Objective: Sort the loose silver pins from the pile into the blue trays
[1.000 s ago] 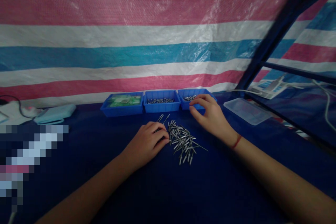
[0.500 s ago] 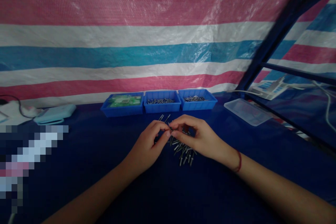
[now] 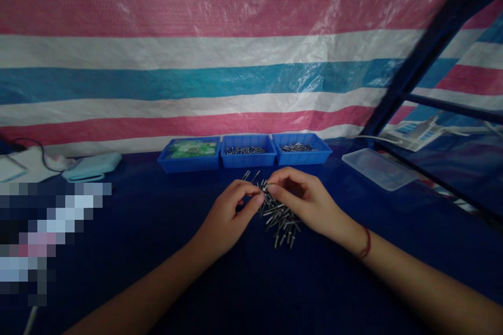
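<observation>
A loose pile of metal rivets [image 3: 281, 215] lies on the dark blue table [image 3: 251, 293], partly under my fingers. My left hand [image 3: 236, 212] is at the pile's left edge, thumb and forefinger pinched together; whatever is between them is too small to name. Just right of it, my right hand [image 3: 302, 196] pinches over the top of the pile, its fingertips on something thin that I cannot make out. A small gap separates the two sets of fingertips. A few rivets [image 3: 247, 175] lie apart, behind my left fingertips.
Three blue bins stand behind the hands: one with green packets [image 3: 190, 148], a middle one [image 3: 249, 161] and a right one [image 3: 302, 157] with rivets. A clear lid [image 3: 379, 168] lies right, a light blue case [image 3: 92, 166] left.
My fingertips have moved apart a little, the right hand shifting right and slightly up. More of the pile shows between them. The whole view has shifted slightly.
</observation>
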Available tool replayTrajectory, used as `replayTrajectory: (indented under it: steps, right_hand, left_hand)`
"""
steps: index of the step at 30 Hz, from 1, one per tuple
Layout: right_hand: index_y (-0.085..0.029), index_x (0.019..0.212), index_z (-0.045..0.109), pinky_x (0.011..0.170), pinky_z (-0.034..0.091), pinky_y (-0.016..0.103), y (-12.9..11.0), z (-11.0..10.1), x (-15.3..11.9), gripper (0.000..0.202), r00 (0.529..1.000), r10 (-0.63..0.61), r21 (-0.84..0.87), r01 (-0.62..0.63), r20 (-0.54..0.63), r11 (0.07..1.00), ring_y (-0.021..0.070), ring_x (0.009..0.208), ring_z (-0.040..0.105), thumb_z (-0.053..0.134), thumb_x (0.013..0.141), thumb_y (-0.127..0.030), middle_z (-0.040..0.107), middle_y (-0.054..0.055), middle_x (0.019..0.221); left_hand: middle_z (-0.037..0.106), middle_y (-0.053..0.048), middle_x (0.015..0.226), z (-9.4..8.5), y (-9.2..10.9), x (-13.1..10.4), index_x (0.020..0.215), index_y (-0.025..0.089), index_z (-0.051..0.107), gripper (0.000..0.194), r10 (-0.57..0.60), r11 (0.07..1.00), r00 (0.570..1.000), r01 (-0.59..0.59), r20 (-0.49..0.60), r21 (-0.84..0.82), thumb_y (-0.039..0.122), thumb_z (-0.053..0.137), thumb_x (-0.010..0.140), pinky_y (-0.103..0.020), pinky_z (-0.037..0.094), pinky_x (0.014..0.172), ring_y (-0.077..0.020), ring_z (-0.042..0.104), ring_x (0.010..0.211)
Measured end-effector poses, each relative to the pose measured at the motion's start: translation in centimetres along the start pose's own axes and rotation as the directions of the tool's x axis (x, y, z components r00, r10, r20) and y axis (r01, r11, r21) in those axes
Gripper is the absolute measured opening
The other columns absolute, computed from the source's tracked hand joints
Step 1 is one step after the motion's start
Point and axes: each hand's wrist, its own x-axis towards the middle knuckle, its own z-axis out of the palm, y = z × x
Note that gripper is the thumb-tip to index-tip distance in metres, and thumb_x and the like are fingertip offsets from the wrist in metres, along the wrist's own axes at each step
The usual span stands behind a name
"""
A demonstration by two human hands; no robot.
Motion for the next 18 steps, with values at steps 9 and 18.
replayTrajectory:
  steps: [9,18]
  right_hand:
    - [-0.018,0.085,0.059,0.065,0.045,0.029,-0.82,-0.62,-0.23,0.010,0.970,-0.187,-0.319,0.228,0.154,0.920,0.0131,0.072,0.054,0.050,0.087,-0.022,0.059,0.003,0.079]
    - [-0.018,0.085,0.063,0.061,0.045,0.027,-0.18,0.07,-0.09,0.018,0.989,-0.031,-0.166,0.056,0.145,0.984,0.0121,0.069,0.055,0.050,0.089,-0.030,0.062,0.002,0.078]
  left_hand:
    - [0.059,-0.002,0.088,-0.47,0.55,0.06,0.086,0.021,0.063,0.010,0.101,0.987,0.985,-0.081,-0.138,0.139,0.020,0.054,0.086,-0.028,0.045,0.070,-0.0148,0.056,0.082]
    - [0.058,0.001,0.075,-0.50,0.74,-0.16,0.080,0.019,0.063,0.006,0.097,0.994,0.972,-0.083,-0.214,0.072,0.021,0.058,0.083,-0.024,0.044,0.059,-0.0112,0.054,0.065]
